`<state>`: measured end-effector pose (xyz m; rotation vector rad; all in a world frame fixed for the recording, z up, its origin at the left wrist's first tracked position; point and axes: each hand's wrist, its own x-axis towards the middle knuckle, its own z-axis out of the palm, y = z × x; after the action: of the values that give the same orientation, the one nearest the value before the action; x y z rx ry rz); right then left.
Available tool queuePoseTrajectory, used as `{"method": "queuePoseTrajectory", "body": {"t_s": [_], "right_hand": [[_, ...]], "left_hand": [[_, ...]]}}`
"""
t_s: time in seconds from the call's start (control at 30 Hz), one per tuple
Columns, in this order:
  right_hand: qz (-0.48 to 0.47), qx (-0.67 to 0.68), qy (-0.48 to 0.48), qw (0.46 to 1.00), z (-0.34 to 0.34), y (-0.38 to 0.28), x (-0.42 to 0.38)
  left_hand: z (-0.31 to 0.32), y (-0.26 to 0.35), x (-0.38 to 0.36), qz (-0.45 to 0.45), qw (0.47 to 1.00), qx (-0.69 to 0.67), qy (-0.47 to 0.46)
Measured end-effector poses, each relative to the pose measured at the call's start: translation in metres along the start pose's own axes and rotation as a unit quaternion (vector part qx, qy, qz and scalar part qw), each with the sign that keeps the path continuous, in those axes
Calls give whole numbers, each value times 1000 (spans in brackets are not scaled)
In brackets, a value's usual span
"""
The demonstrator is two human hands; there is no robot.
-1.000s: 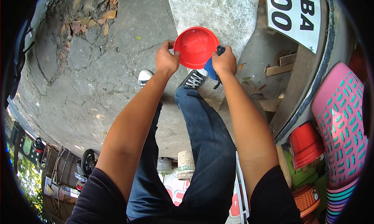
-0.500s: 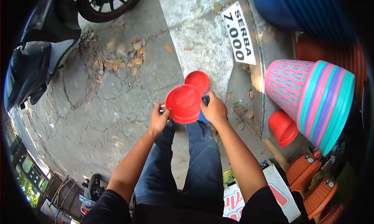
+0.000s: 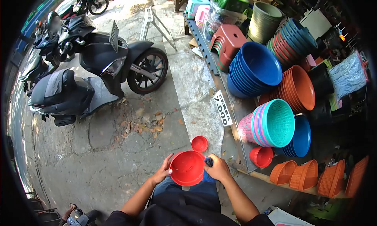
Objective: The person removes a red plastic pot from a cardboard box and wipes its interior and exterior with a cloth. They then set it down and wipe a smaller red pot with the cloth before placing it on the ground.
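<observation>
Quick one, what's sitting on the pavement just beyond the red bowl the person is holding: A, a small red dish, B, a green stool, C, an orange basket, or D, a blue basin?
A: a small red dish lies on the ground just past the red bowl, which the left hand and right hand hold by its rim.

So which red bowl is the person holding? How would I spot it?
Find the black scooter, then look down the cracked pavement to the bottom middle. There the left hand and right hand grip a red bowl. It is bigger than the small red bowl lying on the ground just beyond.
</observation>
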<state>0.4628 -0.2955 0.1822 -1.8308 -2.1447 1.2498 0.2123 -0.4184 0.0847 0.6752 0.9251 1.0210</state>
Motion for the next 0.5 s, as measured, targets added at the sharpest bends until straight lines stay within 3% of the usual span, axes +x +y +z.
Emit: {"method": "queuePoseTrajectory", "body": {"t_s": [0.13, 0.23, 0.3, 0.4, 0.5], "right_hand": [[20, 49, 6, 999, -28, -37, -25], [-43, 114, 75, 990, -32, -40, -35], [-48, 133, 70, 988, -47, -47, -41], [-47, 422, 44, 904, -73, -65, -57], [-88, 578, 72, 808, -95, -93, -80]], "left_hand": [[28, 40, -17, 66, 997, 27, 15], [42, 65, -25, 97, 994, -6, 38], [51, 83, -29, 108, 992, -41, 47], [57, 100, -31, 169, 976, -77, 113], [62, 120, -34, 216, 967, -45, 128]]}}
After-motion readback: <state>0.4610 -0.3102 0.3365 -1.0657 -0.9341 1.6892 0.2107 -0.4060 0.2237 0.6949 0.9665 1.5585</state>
